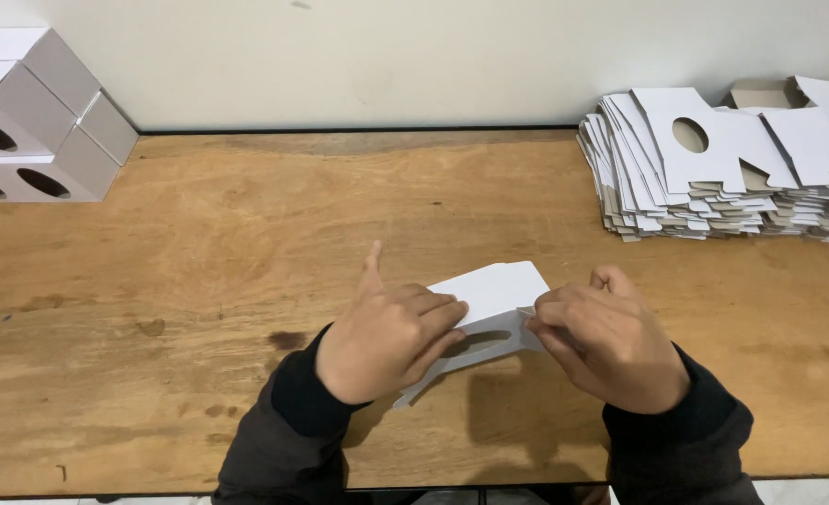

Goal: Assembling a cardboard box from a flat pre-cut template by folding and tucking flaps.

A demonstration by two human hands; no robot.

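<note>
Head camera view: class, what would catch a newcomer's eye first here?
At the centre of the brown wooden table, the left hand and right hand grip a white cardboard box blank with an oval cut-out. A fanned stack of flat white blanks sits far right; folded white boxes are piled far left.

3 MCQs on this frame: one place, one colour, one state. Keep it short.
1. Where is the stack of flat blanks? A far right of the table B far left C table centre
2. What colour are the sleeves? A white B dark C red
3. What is the box doing? A lying untouched B held by both hands C held by one hand

Answers: 1 A, the stack sits at the right wall edge. 2 B, both cuffs are dark. 3 B, the left hand and right hand both grip it.
</note>
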